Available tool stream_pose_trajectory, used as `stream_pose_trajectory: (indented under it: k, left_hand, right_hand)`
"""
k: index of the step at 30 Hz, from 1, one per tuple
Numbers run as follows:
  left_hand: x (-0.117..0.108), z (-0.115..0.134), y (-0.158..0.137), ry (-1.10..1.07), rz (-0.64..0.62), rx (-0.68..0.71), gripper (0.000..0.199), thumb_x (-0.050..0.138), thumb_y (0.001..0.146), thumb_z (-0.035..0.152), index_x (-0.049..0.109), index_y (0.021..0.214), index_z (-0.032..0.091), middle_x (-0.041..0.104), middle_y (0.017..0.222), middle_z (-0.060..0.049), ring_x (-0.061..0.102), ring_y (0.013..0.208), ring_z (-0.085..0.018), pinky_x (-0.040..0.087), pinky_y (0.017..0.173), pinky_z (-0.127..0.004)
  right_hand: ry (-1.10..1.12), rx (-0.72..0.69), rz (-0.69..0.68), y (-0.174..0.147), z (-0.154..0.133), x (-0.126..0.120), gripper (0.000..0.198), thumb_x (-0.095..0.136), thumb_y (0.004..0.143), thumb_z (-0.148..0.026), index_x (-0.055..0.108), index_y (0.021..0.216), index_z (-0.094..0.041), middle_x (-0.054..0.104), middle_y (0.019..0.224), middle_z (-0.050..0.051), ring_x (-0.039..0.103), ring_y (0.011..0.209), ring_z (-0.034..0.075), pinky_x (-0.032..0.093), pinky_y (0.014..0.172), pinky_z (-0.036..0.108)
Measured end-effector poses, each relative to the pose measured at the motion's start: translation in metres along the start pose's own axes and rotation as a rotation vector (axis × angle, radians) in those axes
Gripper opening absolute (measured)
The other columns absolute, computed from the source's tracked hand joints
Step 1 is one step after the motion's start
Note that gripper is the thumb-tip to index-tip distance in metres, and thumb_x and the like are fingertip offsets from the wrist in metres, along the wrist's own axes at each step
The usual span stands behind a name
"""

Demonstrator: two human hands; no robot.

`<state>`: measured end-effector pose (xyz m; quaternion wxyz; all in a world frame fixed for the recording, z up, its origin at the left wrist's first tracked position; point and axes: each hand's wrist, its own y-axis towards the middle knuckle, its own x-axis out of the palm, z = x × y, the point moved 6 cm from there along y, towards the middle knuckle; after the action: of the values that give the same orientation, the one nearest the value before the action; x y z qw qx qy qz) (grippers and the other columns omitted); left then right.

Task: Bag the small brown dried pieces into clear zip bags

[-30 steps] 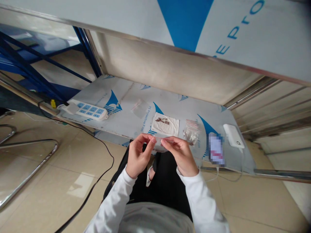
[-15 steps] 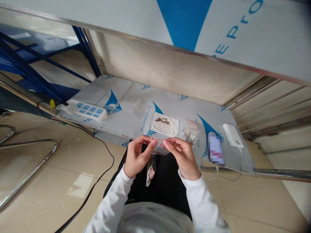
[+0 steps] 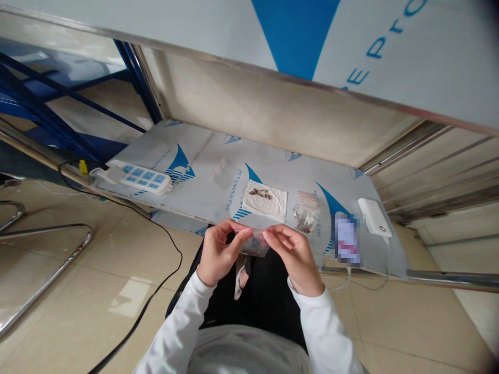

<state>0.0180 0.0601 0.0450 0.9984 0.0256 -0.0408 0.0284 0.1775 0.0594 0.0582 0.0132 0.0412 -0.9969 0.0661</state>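
A small clear zip bag [image 3: 254, 246] with a reddish top strip hangs between my hands, over my lap at the shelf's front edge. My left hand [image 3: 221, 250] pinches one top corner between thumb and fingers. At the opposite corner my right hand [image 3: 295, 255] pinches the same strip. Whether anything lies inside the bag is hard to make out. Just beyond, a white cloth [image 3: 275, 209] lies flat with several small brown pieces [image 3: 260, 194] on it. To its right is a pile of clear zip bags [image 3: 306, 210], some holding brown bits.
A power strip [image 3: 146, 178] lies at the shelf's left, with a black cable [image 3: 171, 228] trailing to the floor. Another clear bag [image 3: 223, 174] is farther back. A pixelated phone [image 3: 346, 239] and a white power bank [image 3: 374, 217] are at the right. An upper shelf [image 3: 218, 26] overhangs.
The bag's body has swung down and shows more fully below my fingers. Both hands keep their pinch and have barely shifted.
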Motion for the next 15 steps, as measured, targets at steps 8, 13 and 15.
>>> stream_pose_trajectory:
  k: [8, 13, 15]
  left_hand:
    - [0.009, 0.003, 0.0, -0.114, -0.112, -0.092, 0.021, 0.072, 0.074, 0.031, 0.068, 0.083, 0.012, 0.07, 0.084, -0.008, 0.064, 0.076, -0.016, 0.051, 0.069, -0.025]
    - [0.01, -0.001, -0.001, -0.05, -0.105, -0.072, 0.017, 0.069, 0.077, 0.029, 0.068, 0.079, 0.012, 0.07, 0.076, -0.007, 0.063, 0.071, -0.016, 0.051, 0.069, -0.026]
    - [0.011, -0.001, -0.002, -0.008, -0.102, -0.047, 0.017, 0.069, 0.078, 0.029, 0.068, 0.08, 0.012, 0.07, 0.077, -0.008, 0.064, 0.073, -0.016, 0.051, 0.07, -0.026]
  right_hand:
    - [-0.022, -0.035, 0.022, -0.007, 0.001, -0.004, 0.019, 0.071, 0.077, -0.036, 0.065, 0.077, -0.018, 0.069, 0.076, 0.002, 0.065, 0.073, 0.015, 0.052, 0.069, 0.024]
    - [-0.044, -0.031, -0.018, -0.008, 0.002, -0.001, 0.022, 0.07, 0.078, -0.036, 0.066, 0.093, -0.02, 0.071, 0.088, 0.004, 0.066, 0.082, 0.017, 0.053, 0.074, 0.026]
    - [-0.029, -0.032, -0.024, -0.009, 0.004, 0.0, 0.02, 0.07, 0.078, -0.035, 0.066, 0.091, -0.02, 0.072, 0.089, 0.004, 0.067, 0.083, 0.017, 0.053, 0.075, 0.026]
